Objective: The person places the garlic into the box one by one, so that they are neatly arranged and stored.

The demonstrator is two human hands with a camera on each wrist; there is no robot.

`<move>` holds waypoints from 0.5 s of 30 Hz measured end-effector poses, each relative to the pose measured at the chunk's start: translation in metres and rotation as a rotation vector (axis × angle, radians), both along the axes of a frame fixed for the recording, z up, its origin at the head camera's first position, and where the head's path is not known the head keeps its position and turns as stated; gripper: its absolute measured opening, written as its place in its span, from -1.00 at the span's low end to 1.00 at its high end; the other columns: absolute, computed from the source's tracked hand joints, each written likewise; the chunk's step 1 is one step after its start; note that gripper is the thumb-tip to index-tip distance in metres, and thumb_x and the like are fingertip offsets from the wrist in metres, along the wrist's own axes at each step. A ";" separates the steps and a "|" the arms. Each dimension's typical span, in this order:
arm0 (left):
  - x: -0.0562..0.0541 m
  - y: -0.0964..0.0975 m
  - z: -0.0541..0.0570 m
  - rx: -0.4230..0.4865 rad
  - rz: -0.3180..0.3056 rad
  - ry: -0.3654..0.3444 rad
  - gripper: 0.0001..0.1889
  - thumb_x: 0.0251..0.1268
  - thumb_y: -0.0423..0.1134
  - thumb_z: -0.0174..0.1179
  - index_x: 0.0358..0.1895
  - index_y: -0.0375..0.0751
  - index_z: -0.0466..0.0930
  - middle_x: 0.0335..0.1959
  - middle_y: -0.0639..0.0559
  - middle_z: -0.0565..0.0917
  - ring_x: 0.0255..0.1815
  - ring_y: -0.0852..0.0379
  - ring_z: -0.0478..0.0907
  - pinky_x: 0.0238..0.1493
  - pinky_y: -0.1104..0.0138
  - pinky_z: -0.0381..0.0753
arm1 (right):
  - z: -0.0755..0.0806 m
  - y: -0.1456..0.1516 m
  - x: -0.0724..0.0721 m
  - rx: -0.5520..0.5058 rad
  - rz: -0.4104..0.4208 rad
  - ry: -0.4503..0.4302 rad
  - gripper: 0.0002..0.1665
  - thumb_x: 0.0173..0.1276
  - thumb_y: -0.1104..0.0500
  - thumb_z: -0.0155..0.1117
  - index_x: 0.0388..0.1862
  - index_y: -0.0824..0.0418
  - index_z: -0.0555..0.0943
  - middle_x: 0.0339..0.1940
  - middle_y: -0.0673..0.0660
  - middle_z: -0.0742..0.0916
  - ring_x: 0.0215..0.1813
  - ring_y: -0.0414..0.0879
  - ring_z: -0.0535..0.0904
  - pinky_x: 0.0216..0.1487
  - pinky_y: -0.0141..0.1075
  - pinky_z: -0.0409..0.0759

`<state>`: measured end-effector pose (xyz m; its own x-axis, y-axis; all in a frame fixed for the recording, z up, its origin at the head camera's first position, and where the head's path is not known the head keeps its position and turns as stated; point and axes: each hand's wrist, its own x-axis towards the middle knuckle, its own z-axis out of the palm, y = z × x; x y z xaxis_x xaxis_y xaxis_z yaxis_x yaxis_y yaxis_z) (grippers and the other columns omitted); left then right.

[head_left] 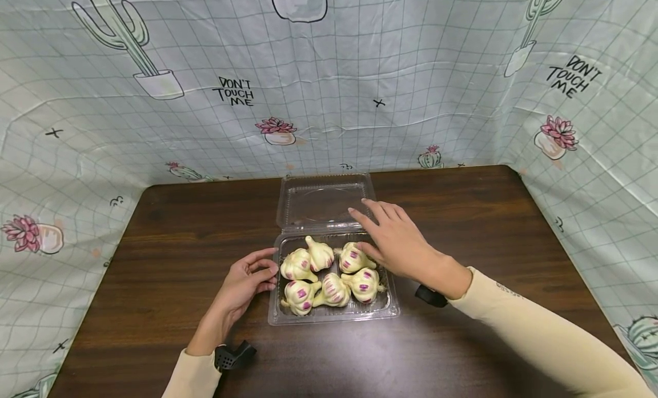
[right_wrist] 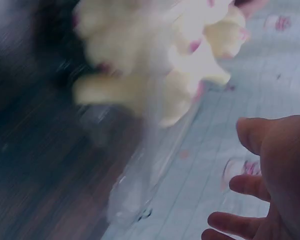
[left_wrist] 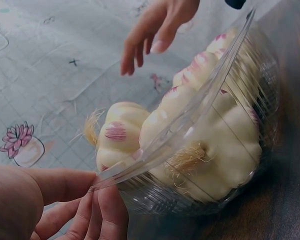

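A clear plastic clamshell box [head_left: 329, 319] holds several garlic bulbs [head_left: 334, 289], cream with purple patches. Its lid [head_left: 326, 202] lies folded back behind the tray. At the tray's left edge, my left hand [head_left: 244, 284] pinches the rim between thumb and fingers, as the left wrist view shows up close. Over the tray's right back corner hovers my right hand [head_left: 403, 244], fingers spread and nothing in its grasp. In the right wrist view the garlic is blurred, and the right fingers [right_wrist: 247, 185] stand apart from it.
The box stands on a dark brown wooden table [head_left: 195, 232]. A pale grid-patterned curtain [head_left: 334, 101] with cactus drawings hangs behind the table and along both sides.
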<state>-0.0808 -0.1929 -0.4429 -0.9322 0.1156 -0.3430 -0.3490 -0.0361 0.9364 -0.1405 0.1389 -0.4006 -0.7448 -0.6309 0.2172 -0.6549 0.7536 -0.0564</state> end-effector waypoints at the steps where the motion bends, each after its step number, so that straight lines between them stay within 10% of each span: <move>1: 0.000 0.000 0.000 -0.001 0.000 -0.001 -0.45 0.55 -0.55 0.11 0.54 -0.49 0.28 -0.20 0.09 0.62 -0.32 0.26 0.61 -0.24 0.47 0.73 | 0.000 0.004 -0.001 -0.006 -0.016 -0.009 -0.21 0.57 -0.15 0.32 0.61 0.19 0.40 0.54 0.40 0.44 0.47 0.34 0.42 0.49 0.22 0.40; 15: -0.003 0.001 -0.002 -0.014 -0.001 -0.003 -0.47 0.53 -0.57 0.10 0.51 -0.49 0.32 -0.20 0.08 0.63 -0.32 0.25 0.61 -0.24 0.47 0.73 | -0.013 0.039 -0.022 -0.058 -0.200 -0.070 -0.24 0.62 -0.10 0.25 0.60 0.27 0.38 0.54 0.44 0.42 0.48 0.42 0.38 0.48 0.30 0.36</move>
<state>-0.0833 -0.1918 -0.4453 -0.9311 0.1115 -0.3474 -0.3519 -0.0226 0.9358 -0.1627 0.1774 -0.4135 -0.8686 -0.4567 0.1920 -0.4852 0.8625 -0.1434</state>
